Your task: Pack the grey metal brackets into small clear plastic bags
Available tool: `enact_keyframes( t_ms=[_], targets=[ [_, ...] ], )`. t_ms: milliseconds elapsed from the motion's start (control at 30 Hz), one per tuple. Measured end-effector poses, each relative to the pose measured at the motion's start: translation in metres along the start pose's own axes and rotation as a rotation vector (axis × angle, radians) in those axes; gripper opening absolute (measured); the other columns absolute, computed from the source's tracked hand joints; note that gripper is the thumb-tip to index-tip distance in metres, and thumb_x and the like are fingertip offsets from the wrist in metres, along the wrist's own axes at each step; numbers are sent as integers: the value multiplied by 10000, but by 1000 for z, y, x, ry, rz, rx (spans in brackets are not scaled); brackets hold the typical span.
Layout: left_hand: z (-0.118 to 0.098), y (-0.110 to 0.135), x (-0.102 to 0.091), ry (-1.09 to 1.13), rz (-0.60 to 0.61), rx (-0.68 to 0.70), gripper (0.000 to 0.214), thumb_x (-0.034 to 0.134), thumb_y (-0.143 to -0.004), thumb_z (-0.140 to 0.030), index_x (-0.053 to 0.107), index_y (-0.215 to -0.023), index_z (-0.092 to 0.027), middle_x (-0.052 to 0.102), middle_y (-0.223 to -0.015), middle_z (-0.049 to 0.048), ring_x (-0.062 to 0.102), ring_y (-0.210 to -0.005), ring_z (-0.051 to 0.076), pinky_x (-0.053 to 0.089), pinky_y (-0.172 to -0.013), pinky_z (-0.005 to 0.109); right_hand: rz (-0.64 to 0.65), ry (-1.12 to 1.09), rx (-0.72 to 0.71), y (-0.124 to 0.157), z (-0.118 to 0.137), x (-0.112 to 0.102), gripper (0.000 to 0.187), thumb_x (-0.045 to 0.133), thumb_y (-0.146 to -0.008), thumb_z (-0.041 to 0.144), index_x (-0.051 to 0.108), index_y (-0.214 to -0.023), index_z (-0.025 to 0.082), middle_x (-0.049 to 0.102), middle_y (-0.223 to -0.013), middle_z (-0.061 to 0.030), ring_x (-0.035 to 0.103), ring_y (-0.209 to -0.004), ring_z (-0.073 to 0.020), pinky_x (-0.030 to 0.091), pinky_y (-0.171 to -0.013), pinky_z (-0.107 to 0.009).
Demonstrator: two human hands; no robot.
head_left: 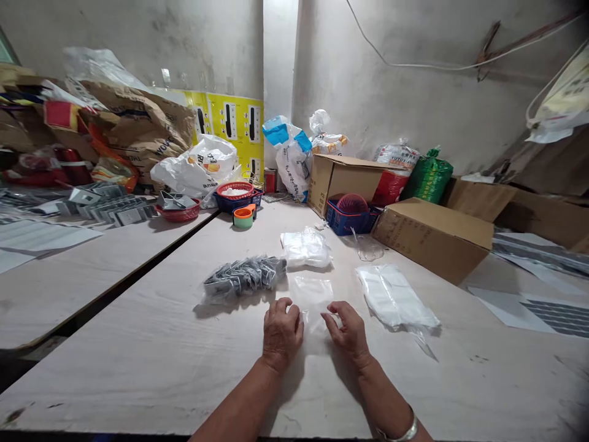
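A clear plastic bag [313,301] lies flat on the pale wooden table top [193,380], right in front of me. My left hand [282,334] and my right hand [350,328] sit at its two sides, their fingertips pinching the thin film. Left of my left hand lies a bundle of grey metal parts in clear film [243,279]. A folded white plastic pack [306,248] lies beyond the bag, and another [396,298] lies to the right of my right hand.
Cardboard boxes [432,239] and a blue basket [350,218] stand at the far right of the table. Filled sacks and plastic bags [289,159] line the wall behind. A dark gap separates this table from a second one [92,270] on the left, which holds grey printed sheets and a red basket [178,209].
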State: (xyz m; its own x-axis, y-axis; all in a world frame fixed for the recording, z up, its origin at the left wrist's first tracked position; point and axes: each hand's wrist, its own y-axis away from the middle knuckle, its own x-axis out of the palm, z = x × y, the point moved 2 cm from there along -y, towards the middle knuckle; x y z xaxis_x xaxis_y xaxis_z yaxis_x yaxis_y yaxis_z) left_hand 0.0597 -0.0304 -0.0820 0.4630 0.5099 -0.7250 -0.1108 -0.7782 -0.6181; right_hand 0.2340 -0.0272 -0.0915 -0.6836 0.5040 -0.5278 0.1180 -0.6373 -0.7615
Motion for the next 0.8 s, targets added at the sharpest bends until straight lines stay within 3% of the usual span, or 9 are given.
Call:
enact_keyframes(
  t_ms=[133, 333, 533, 700, 800],
  targets=[
    [5, -3, 4, 18, -22, -39, 136, 485, -814, -185, 574, -712, -176, 495, -829, 52, 482, -798, 190, 411, -739, 316, 71, 153, -173, -2, 13, -3, 173, 529, -819, 177, 515, -991, 169, 576, -963, -91, 536, -899, -206, 453, -767, -365],
    [13, -2, 9, 109, -59, -103, 173, 455, -851, -208, 605, -768, -188, 455, -815, 35, 492, -731, 154, 413, -684, 267, 122, 309, -412, -3, 30, 1, 253, 483, -782, 5, 559, -916, 206, 470, -1204, -102, 437, -1141, -247, 399, -907, -439],
    [16, 1, 10, 148, -35, -138, 186, 444, -860, -190, 624, -811, -200, 468, -799, 24, 512, -690, 134, 411, -647, 235, 78, 355, -361, 1, 25, 6, 174, 495, -827, 85, 598, -902, 203, 451, -1212, -115, 436, -1133, -258, 398, -899, -472],
    [15, 1, 8, 127, -45, -99, 228, 416, -860, -140, 632, -864, -212, 501, -770, 19, 530, -676, 130, 410, -630, 223, 2, 466, -251, 2, 22, 6, 428, 501, -820, 84, 522, -1211, 258, 447, -1169, -139, 444, -1106, -269, 421, -850, -454],
    [16, 1, 11, 112, -66, -62, 243, 413, -857, -133, 632, -926, -214, 534, -766, 20, 553, -674, 136, 425, -629, 228, 1, 476, -241, 2, 23, 6, 510, 524, -811, 97, 465, -1282, 284, 438, -1171, -131, 434, -1115, -270, 407, -869, -449]
  ],
)
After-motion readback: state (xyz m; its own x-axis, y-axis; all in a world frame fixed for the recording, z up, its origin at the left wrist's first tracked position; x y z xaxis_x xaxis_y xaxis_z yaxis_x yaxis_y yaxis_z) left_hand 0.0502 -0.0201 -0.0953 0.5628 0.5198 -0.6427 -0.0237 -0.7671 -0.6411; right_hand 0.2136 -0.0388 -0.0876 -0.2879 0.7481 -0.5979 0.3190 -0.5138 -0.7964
